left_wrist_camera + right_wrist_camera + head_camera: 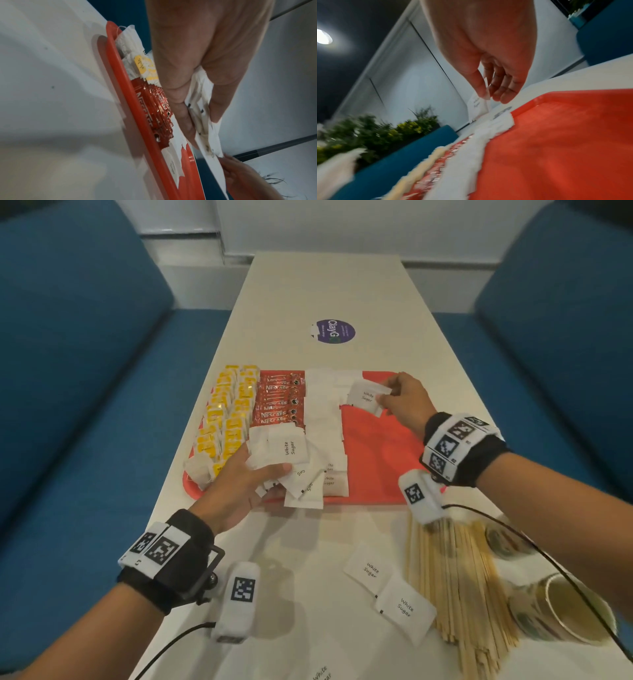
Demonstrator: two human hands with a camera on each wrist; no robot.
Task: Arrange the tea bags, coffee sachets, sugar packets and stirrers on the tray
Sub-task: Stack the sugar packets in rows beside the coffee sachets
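A fanned bunch of white paper sugar packets (291, 460) is gripped in the left hand (236, 487), thumb & fingers curled round it, over the near edge of the flat red plastic tray (380, 453). One white "White Sugar" packet (366, 397) is pinched betw. thumb and fingertips of the right hand (404, 402) above the tray's far edge. Yellow-tagged tea bags (226, 422) are lined along the tray's left edge, w/ red Nescafé coffee sachets (279, 402) beside them, then a column of laid sugar packets (325, 412). Thin wooden stirrers (455, 580) are heaped on the long white desk (325, 285) nr its near right corner, two loose sugar packets (387, 587) just beside them.
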